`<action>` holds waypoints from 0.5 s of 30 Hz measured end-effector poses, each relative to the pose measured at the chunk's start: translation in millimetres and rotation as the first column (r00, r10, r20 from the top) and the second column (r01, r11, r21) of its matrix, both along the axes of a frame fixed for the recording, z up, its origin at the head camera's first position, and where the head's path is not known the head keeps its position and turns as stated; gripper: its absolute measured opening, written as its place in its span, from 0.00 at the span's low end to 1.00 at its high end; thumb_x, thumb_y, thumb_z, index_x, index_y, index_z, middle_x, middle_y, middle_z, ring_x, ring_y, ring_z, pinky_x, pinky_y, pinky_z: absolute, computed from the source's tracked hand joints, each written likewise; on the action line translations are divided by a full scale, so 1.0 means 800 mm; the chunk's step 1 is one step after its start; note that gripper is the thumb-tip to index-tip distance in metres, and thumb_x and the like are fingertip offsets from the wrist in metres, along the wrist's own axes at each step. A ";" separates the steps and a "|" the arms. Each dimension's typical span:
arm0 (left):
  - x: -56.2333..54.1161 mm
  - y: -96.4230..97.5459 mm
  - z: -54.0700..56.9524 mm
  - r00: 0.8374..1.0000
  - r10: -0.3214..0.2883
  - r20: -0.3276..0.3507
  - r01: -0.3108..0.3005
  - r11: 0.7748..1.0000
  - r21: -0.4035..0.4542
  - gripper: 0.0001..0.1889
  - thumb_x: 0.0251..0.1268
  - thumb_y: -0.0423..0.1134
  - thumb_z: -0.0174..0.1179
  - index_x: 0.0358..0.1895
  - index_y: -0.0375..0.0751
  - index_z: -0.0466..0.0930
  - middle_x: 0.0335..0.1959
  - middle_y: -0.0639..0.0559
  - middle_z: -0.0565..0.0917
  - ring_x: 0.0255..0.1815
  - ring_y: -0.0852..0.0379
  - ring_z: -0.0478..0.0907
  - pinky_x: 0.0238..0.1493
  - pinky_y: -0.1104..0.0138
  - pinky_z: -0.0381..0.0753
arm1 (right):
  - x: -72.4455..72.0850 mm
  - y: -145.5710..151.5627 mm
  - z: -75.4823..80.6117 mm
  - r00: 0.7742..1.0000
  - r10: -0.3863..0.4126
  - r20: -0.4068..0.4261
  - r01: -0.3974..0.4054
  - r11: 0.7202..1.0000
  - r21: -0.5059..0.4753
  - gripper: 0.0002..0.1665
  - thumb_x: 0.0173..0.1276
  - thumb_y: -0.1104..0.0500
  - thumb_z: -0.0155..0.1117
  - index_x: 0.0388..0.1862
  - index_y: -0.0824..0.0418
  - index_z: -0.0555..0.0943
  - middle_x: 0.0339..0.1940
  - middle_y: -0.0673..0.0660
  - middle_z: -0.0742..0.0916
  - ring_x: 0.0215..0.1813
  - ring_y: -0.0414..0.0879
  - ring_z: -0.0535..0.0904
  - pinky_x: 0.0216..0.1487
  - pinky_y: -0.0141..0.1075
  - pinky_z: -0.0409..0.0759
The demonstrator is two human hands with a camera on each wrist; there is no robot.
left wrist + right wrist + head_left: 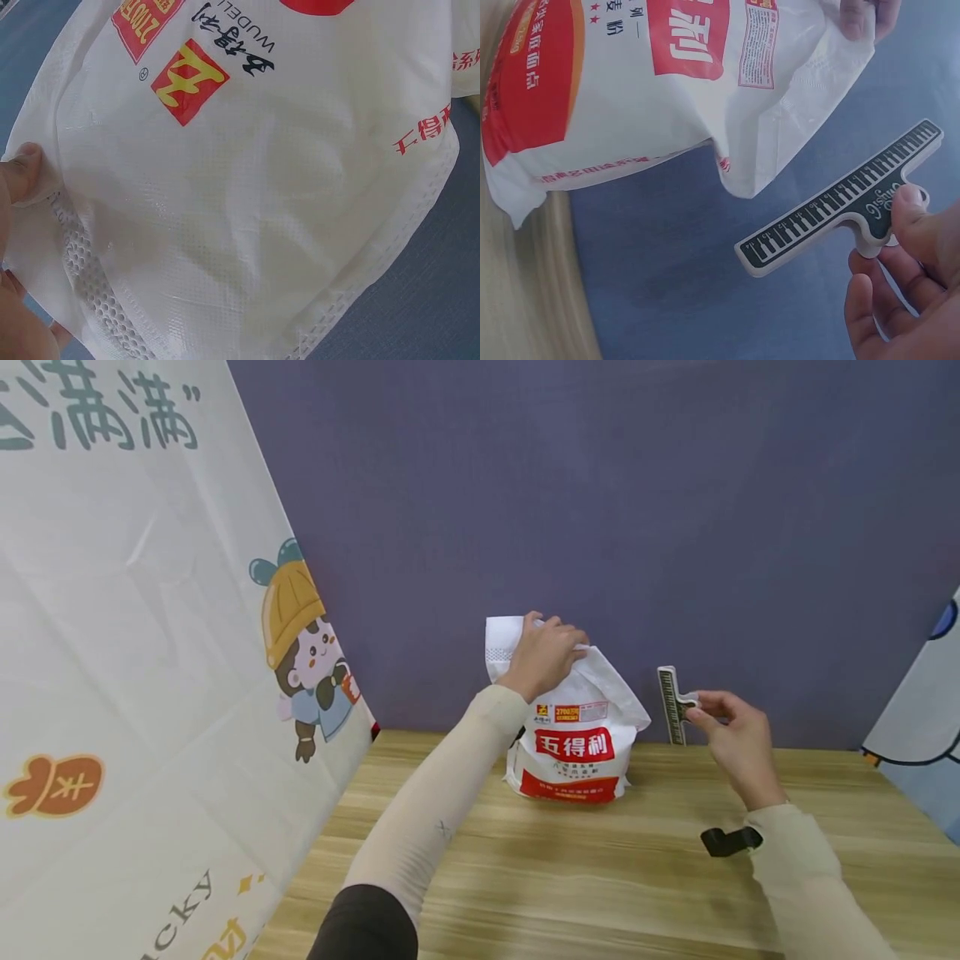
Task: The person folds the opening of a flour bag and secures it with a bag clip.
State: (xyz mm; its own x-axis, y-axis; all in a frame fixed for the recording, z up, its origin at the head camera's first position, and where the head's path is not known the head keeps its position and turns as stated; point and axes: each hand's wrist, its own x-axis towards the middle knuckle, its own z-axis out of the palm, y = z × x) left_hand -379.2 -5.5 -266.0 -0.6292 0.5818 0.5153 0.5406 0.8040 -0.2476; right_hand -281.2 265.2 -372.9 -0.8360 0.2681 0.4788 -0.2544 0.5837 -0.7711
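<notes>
A white flour bag with red labels and Chinese lettering stands on the wooden table, its top folded over. My left hand grips the bag's top edge; in the left wrist view, the thumb presses on the white plastic near the perforated strip. To the right of the bag, my right hand pinches a long clip by its handle. In the right wrist view the clip shows a black-and-white piano-key pattern and the word "music". It is apart from the bag.
Behind the bag rises a dark blue-grey backdrop. A white printed sheet with a cartoon figure hangs at the left, and another printed panel at the right. The wooden tabletop extends toward me. A black strap piece sits by my right wrist.
</notes>
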 end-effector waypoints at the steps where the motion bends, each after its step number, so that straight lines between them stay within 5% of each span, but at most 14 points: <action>1: 0.000 0.000 0.000 1.000 0.003 -0.003 -0.003 1.000 -0.002 0.14 0.79 0.53 0.53 0.57 0.62 0.85 0.56 0.65 0.87 0.59 0.61 0.79 0.76 0.50 0.61 | -0.001 -0.001 0.003 1.000 0.003 -0.001 -0.003 1.000 0.016 0.22 0.74 0.53 0.66 0.60 0.64 0.82 0.41 0.44 0.85 0.40 0.22 0.74 0.35 0.22 0.73; 7: 0.001 -0.001 0.000 1.000 0.005 -0.004 -0.005 1.000 0.004 0.14 0.79 0.53 0.53 0.57 0.62 0.85 0.56 0.65 0.88 0.59 0.61 0.79 0.76 0.50 0.61 | -0.007 -0.008 0.018 1.000 0.024 0.000 -0.024 0.997 0.076 0.21 0.75 0.53 0.66 0.59 0.64 0.82 0.50 0.64 0.87 0.41 0.23 0.72 0.35 0.22 0.72; 15: 0.000 0.001 -0.001 1.000 -0.002 -0.008 0.002 1.000 0.020 0.13 0.79 0.53 0.53 0.56 0.62 0.85 0.55 0.65 0.88 0.58 0.61 0.80 0.76 0.50 0.60 | -0.020 -0.013 0.032 0.997 0.015 -0.071 -0.009 0.996 0.086 0.16 0.71 0.59 0.70 0.53 0.65 0.84 0.40 0.54 0.87 0.37 0.24 0.74 0.31 0.22 0.72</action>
State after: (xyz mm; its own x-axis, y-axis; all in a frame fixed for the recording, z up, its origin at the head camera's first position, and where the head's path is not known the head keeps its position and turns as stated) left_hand -378.8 -4.7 -266.7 -0.6240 0.5724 0.5320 0.5402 0.8079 -0.2356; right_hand -297.3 254.8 -347.3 -0.8017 0.2141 0.5581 -0.3143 0.6432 -0.6982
